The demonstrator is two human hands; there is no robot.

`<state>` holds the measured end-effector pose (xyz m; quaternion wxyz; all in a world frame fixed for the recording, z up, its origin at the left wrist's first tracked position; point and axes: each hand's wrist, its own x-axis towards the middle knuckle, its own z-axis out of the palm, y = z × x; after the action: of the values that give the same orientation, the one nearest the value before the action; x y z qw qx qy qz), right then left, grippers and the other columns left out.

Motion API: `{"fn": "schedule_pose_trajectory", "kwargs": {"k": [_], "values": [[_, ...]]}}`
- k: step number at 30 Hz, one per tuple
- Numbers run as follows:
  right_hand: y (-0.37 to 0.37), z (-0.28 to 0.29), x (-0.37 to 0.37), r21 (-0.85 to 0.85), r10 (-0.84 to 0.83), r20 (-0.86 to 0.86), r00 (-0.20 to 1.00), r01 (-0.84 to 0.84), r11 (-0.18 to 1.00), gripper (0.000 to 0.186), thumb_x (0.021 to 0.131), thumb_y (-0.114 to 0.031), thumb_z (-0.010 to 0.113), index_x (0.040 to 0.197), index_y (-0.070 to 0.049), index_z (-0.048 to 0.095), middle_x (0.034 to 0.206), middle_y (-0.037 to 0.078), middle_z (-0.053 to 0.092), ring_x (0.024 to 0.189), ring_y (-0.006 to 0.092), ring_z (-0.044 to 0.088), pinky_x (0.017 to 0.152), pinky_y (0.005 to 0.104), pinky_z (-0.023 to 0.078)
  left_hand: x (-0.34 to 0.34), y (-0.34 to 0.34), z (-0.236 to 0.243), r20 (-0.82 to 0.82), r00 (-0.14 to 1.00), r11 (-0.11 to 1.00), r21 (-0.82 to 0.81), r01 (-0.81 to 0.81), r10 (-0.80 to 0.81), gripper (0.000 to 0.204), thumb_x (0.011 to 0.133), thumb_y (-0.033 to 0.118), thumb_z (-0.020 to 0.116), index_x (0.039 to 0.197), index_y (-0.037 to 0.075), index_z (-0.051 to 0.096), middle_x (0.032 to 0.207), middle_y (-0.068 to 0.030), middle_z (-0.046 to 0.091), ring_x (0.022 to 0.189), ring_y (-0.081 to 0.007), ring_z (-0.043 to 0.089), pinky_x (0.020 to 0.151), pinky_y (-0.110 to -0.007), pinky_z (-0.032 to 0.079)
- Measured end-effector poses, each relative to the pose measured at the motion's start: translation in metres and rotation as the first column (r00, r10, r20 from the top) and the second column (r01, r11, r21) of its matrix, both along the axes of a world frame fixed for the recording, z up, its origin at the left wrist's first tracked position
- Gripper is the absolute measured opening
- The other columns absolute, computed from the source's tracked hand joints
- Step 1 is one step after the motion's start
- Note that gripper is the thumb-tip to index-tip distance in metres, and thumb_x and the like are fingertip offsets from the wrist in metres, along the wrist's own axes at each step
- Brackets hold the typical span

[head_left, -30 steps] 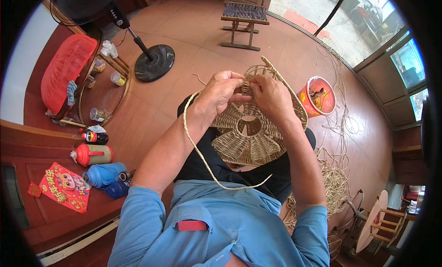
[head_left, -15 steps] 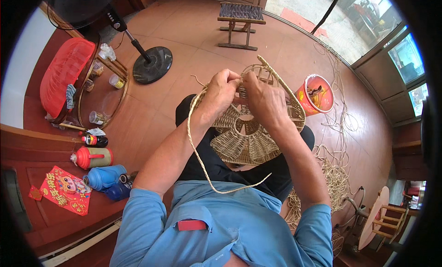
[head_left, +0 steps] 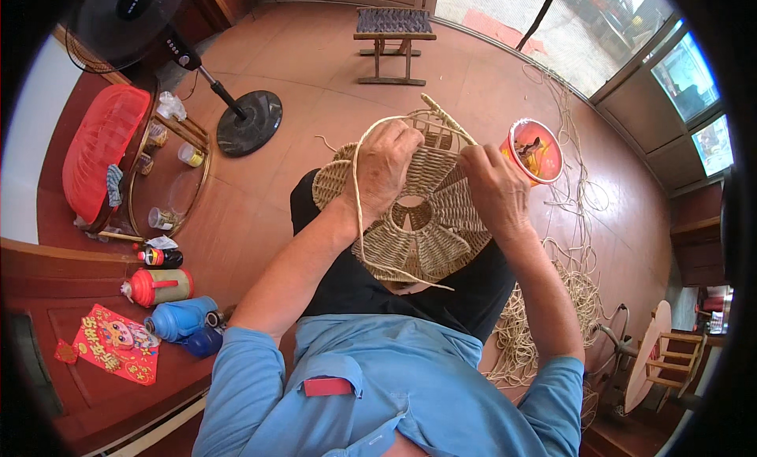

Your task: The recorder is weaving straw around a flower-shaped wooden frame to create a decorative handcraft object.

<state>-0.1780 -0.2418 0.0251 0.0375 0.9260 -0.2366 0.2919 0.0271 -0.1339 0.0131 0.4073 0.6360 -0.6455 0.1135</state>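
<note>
A woven straw piece (head_left: 449, 228) with petal-like sections around a central hole rests on my dark-trousered thighs. My left hand (head_left: 382, 165) is closed at the weave's upper part, fingers gripping beside open spokes. My right hand (head_left: 498, 190) grips at the piece's upper right, near its rim, fingertips curled down; whether a strand is between them is too small to tell. A pale cord (head_left: 359, 205) arches over my left hand and hangs down across the lower part of the weave, its loose end by my lap.
Ahead stands a folding stool (head_left: 393, 23); left are a pedestal fan (head_left: 248, 122), a red basket cover (head_left: 102, 141) on a rack, and flasks (head_left: 173, 319). To my right are a bucket (head_left: 536, 149), tangled cord (head_left: 568, 307) and a round-topped wooden piece (head_left: 646, 354).
My hands have moved apart, the right one outward to the right. The cord now arches higher over my left hand, its end lower in the weave's middle. The view has shifted slightly.
</note>
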Motion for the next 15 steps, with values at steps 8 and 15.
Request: {"fn": "schedule_pose_trajectory", "kwargs": {"k": [8,15], "values": [[-0.023,0.021,0.0,-0.13,-0.029,0.139,0.99,0.048,0.99,0.015,0.093,-0.017,0.073,0.108,-0.015,0.069,0.091,0.003,0.067,0.083,0.0244,0.071,0.072,0.0396,0.055,-0.006,-0.015,0.002,-0.044,0.999,0.998,0.069,-0.012,0.015,0.008,0.091,0.008,0.076,0.095,0.007,0.069,0.089,-0.0094,0.07,0.088,-0.0306,0.07,0.08,-0.044,0.056],[0.001,0.009,0.021,0.3,-0.11,0.335,0.936,0.005,0.954,0.02,0.099,-0.015,0.072,0.118,-0.013,0.067,0.094,0.004,0.077,0.077,0.0272,0.076,0.069,0.0404,0.057,-0.018,-0.02,0.004,-0.052,0.994,0.995,0.021,-0.1,0.101,0.009,0.095,0.016,0.074,0.096,0.008,0.07,0.089,-0.0087,0.069,0.087,-0.0298,0.069,0.077,-0.044,0.056]]}}
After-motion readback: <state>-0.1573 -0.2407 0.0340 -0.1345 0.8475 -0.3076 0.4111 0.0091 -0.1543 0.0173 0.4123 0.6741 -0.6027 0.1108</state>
